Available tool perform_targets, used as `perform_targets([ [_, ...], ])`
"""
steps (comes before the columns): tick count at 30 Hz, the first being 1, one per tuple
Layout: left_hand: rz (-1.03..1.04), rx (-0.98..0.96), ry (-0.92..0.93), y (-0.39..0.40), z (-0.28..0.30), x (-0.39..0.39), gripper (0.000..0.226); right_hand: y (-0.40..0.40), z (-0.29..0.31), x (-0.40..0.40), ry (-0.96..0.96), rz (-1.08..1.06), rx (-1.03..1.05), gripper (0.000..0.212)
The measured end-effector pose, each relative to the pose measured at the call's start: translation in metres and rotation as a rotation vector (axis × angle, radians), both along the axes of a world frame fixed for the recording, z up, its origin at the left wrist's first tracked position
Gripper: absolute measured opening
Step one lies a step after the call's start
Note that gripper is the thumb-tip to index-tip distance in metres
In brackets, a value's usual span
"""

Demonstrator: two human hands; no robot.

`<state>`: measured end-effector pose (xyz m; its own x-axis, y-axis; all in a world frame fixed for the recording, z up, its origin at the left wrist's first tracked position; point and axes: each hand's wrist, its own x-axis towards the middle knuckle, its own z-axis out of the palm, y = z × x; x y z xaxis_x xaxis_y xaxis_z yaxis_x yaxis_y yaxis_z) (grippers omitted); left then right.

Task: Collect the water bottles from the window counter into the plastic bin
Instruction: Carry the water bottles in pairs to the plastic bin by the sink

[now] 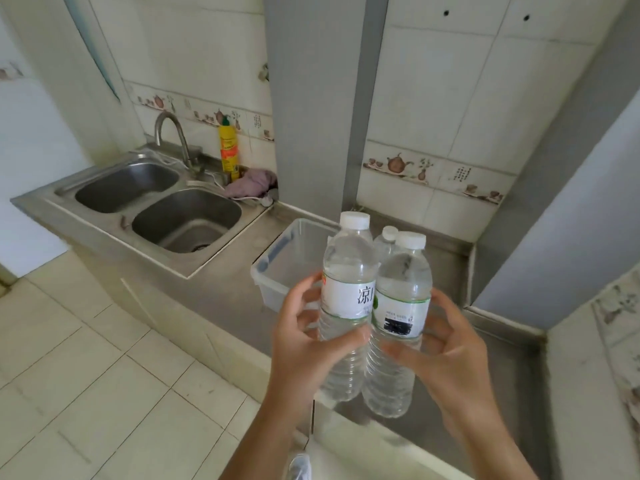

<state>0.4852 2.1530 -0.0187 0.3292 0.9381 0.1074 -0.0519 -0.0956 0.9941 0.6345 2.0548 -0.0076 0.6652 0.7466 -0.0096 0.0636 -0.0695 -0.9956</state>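
Left hand (304, 344) grasping one water bottle (346, 306), right hand (450, 351) grasping another (401, 320); third bottle (386, 242) behind. Kept upright, pressed together, probably for lowering into plastic bin (277, 268).

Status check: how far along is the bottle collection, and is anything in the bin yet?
Done: nothing shows inside the clear plastic bin. In hand: left hand and right hand hold three clear white-capped water bottles bunched above the steel counter. Left: lowering them into the bin.
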Motion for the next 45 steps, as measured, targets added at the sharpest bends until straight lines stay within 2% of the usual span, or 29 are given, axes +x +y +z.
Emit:
perform_targets([
  [2,-0.04,0.016,-0.001,0.042,0.004,0.019,0.081,0.031,0.003,0.012,-0.019,-0.048,0.018,0.085],
  [6,-0.121,0.008,0.014,0.118,0.0,0.059,0.083,0.089,-0.003,0.036,-0.063,-0.135,0.029,0.088],
  [14,-0.294,-0.022,0.19,0.211,-0.057,0.104,0.08,0.169,-0.052,0.066,-0.081,-0.329,-0.098,0.085],
  [22,-0.351,-0.005,0.331,0.214,-0.107,0.12,0.074,0.182,-0.091,0.06,-0.096,-0.454,-0.235,0.081],
  [29,-0.414,-0.065,0.338,0.212,-0.13,0.123,0.077,0.183,-0.104,0.054,-0.153,-0.551,-0.407,0.074],
  [37,-0.488,-0.006,0.384,0.214,-0.135,0.125,0.08,0.184,-0.111,0.044,-0.327,-0.58,-0.621,0.089],
  [45,-0.517,0.105,0.348,0.213,-0.129,0.123,0.086,0.174,-0.098,0.042,-0.356,-0.483,-0.578,0.08],
])
